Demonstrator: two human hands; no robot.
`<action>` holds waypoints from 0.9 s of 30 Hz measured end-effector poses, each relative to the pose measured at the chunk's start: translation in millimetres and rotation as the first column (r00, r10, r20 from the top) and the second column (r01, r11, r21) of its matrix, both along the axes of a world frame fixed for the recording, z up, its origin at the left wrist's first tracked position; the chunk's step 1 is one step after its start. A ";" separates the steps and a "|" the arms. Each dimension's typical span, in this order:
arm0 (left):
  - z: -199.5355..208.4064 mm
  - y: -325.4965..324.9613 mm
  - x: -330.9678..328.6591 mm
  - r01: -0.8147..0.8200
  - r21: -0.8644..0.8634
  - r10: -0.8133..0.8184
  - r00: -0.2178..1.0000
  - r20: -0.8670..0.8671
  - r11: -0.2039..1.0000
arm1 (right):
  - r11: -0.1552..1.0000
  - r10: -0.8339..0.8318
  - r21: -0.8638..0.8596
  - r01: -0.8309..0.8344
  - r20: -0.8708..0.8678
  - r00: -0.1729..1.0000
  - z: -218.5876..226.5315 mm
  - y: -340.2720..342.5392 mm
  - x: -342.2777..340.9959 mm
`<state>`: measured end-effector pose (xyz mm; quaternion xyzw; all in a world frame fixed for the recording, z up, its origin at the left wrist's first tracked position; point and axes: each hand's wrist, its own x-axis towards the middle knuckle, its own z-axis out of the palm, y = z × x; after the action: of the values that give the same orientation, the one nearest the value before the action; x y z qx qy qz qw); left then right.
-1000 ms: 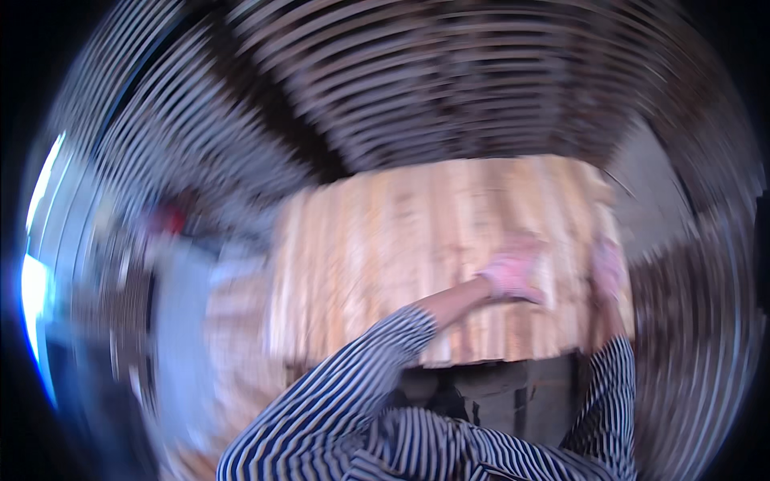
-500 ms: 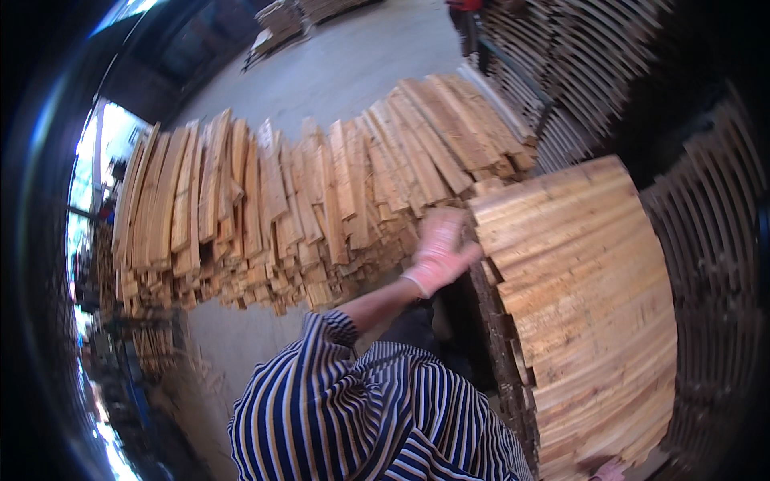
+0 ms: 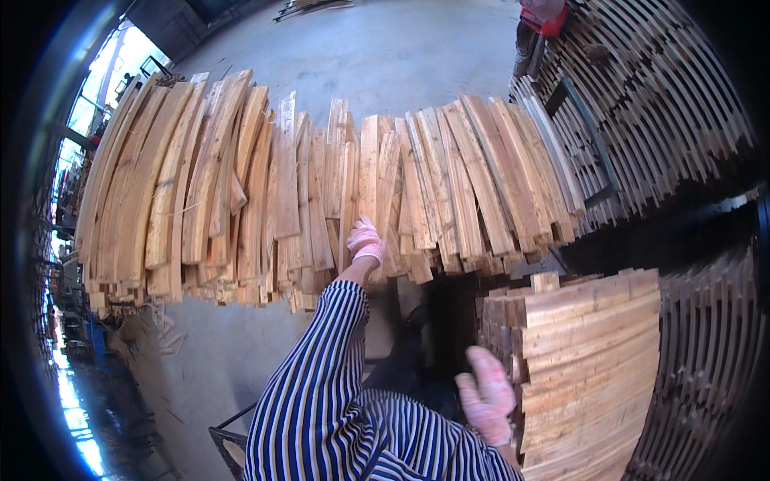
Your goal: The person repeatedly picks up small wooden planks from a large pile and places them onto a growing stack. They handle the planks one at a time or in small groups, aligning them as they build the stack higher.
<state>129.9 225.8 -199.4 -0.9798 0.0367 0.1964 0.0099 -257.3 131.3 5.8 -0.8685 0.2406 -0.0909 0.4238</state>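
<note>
My left hand [image 3: 366,240], in a pink and white glove, reaches to the near edge of a broad pile of loose wooden strips [image 3: 216,152]. Its fingers are closed on the near end of one wooden strip [image 3: 369,172]; the grip is partly hidden behind the hand. My right hand [image 3: 488,397], gloved alike and slightly blurred, is in the air beside the left side of a neat stack of wooden strips [image 3: 589,369]. Thumb and fingers are apart, with nothing between them. A short end [image 3: 545,280] sticks out from the far side of that stack.
Tall stacks of spaced slats [image 3: 642,88] stand at the right. Another person in red [image 3: 545,18] is partly visible at the far right. Grey concrete floor [image 3: 385,52] lies beyond the pile, and a metal frame [image 3: 228,441] stands by my left side.
The view has swung toward the loose pile. My left hand has gone from beside the neat stack to a strip on the pile; my right has come up from that stack's near end.
</note>
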 end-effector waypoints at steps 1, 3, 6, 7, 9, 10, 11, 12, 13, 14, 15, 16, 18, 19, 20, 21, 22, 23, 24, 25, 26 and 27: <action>-28.6 20.3 12.4 -0.037 0.074 0.032 0.998 0.058 0.997 | 0.995 0.097 0.034 -0.095 -0.080 0.992 -7.3 8.7 21.9; -91.3 44.6 30.9 -0.064 0.230 0.030 0.989 0.147 0.971 | 0.963 0.158 0.217 -0.157 0.013 0.987 -34.3 21.4 57.8; -30.5 17.8 20.9 -0.111 -0.155 0.111 0.994 -0.009 0.982 | 0.953 0.138 0.247 -0.174 0.157 0.978 -91.9 13.7 126.4; -13.4 25.7 9.9 -0.143 -0.274 0.124 0.989 -0.085 0.951 | 0.970 0.191 0.109 -0.218 0.215 0.958 -113.9 11.8 151.4; -2.7 46.7 -23.4 -0.121 -0.500 0.101 0.993 -0.068 0.858 | 0.897 0.082 0.439 -0.057 -0.039 0.996 -158.1 11.6 209.0; 5.2 55.8 -47.6 -0.111 -0.687 0.081 0.994 -0.076 0.718 | 0.911 0.125 0.410 -0.050 -0.159 0.979 -160.2 7.3 240.1; 42.8 40.4 -68.2 -0.305 -0.741 0.118 0.948 -0.295 0.598 | 0.849 0.149 0.528 -0.027 -0.190 0.970 -191.9 -2.1 265.7; 5.3 62.0 -96.1 -0.184 -0.848 0.087 0.983 -0.162 0.497 | 0.850 0.202 0.527 -0.009 -0.310 0.929 -184.6 9.8 292.7; -1.6 65.7 -117.5 -0.235 -0.858 0.067 0.971 -0.230 0.456 | 0.859 0.219 0.511 0.039 -0.435 0.873 -181.9 13.0 318.7; 0.2 69.6 -130.8 -0.184 -0.896 0.042 0.982 -0.183 0.404 | 0.820 0.230 0.570 0.044 -0.399 0.888 -197.1 18.6 325.9; 4.9 74.2 -138.7 -0.132 -0.928 0.017 0.991 -0.134 0.349 | 0.778 0.235 0.626 0.048 -0.362 0.902 -217.0 24.6 330.8; 7.1 91.1 -138.3 -0.009 -0.882 0.035 0.999 0.009 0.471 | 0.759 0.213 0.649 0.050 -0.320 0.923 -229.7 28.4 331.6; 5.9 115.0 -135.9 -0.042 -0.836 0.257 0.959 0.120 0.547 | 0.804 0.122 0.595 0.008 -0.177 0.977 -261.6 41.5 319.6; -8.8 128.4 -135.0 -0.183 -0.714 0.396 0.907 0.142 0.676 | 0.854 0.094 0.520 0.013 -0.179 0.979 -263.5 54.8 317.8; -24.0 139.2 -134.6 -0.377 -0.576 0.442 0.896 -0.031 0.725 | 0.934 0.103 0.357 0.029 -0.347 0.932 -265.8 63.7 317.5; -28.5 145.7 -125.5 -0.526 -0.398 0.497 0.848 -0.181 0.752 | 0.963 0.059 0.263 0.053 -0.399 0.915 -267.2 73.2 323.3; -36.0 146.9 -112.4 -0.545 -0.354 0.460 0.836 -0.301 0.760 | 0.983 0.008 0.166 0.074 -0.447 0.895 -268.5 81.6 329.2; -42.1 146.7 -104.1 -0.620 -0.329 0.489 0.775 -0.400 0.712 | 0.993 -0.048 0.068 0.092 -0.488 0.871 -269.9 86.4 335.7; -30.9 140.1 -89.4 -0.686 -0.289 0.511 0.705 -0.492 0.668 | 0.991 -0.076 0.058 0.120 -0.493 0.867 -273.7 87.7 342.4; -36.6 147.1 -85.6 -0.621 -0.367 0.450 0.769 -0.454 0.693 | 0.980 -0.102 0.097 0.175 -0.507 0.856 -276.8 87.6 346.3; -40.0 154.2 -82.2 -0.550 -0.440 0.387 0.827 -0.409 0.710 | 0.976 -0.140 0.081 0.203 -0.478 0.867 -278.7 90.8 348.8; -37.6 153.9 -81.8 -0.478 -0.511 0.321 0.873 -0.369 0.714 | 0.972 -0.180 0.054 0.229 -0.454 0.873 -281.8 90.4 346.5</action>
<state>48.1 379.7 -236.9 -0.8844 -0.1178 0.2958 -0.3412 89.2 221.8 -276.0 -0.8120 0.4261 0.0790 0.3910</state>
